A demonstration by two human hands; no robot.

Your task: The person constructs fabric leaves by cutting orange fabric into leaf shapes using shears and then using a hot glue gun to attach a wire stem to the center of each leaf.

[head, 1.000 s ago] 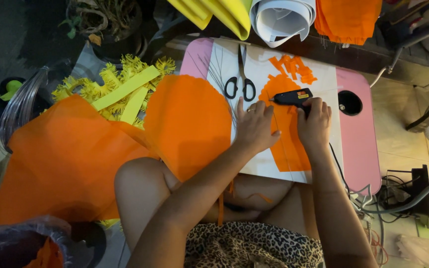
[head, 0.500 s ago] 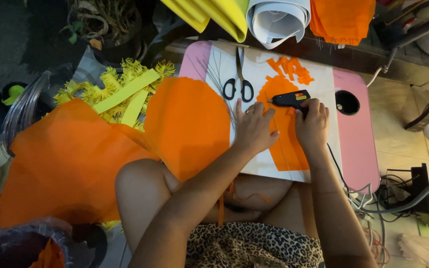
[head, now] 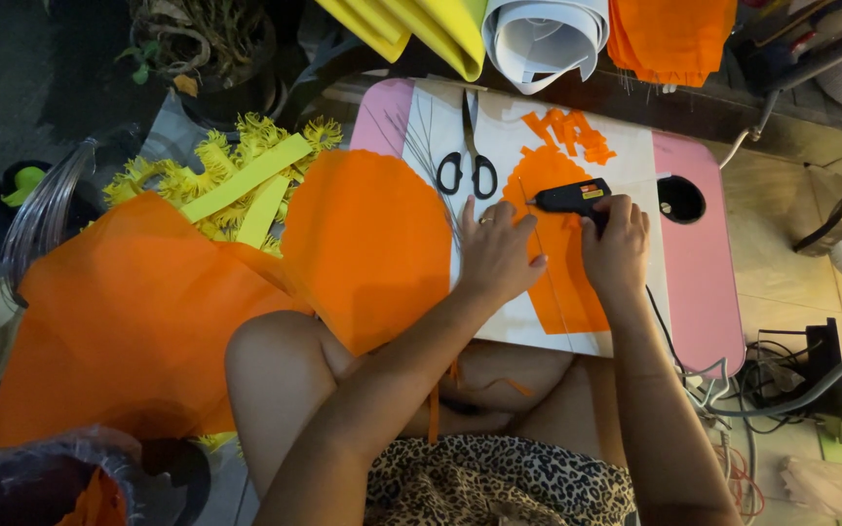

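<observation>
My right hand (head: 617,247) grips a black glue gun (head: 570,198), nozzle pointing left over an orange cut-out sheet (head: 559,292) on a white board (head: 518,321). My left hand (head: 495,251) presses flat on the left edge of that sheet, fingers spread beside a thin wire. Black-handled scissors (head: 468,156) lie just beyond my left hand. The board rests on a small pink lap table (head: 704,263).
A large orange sheet (head: 246,292) drapes over my knee and the floor at left, with yellow fringed strips (head: 236,185) behind it. Orange scraps (head: 567,131) lie at the board's far side. Rolled white and yellow sheets (head: 538,29) stand beyond. Cables and a power strip (head: 791,380) sit right.
Both hands stay almost in place on the orange cut-out; the glue gun has edged slightly along the sheet.
</observation>
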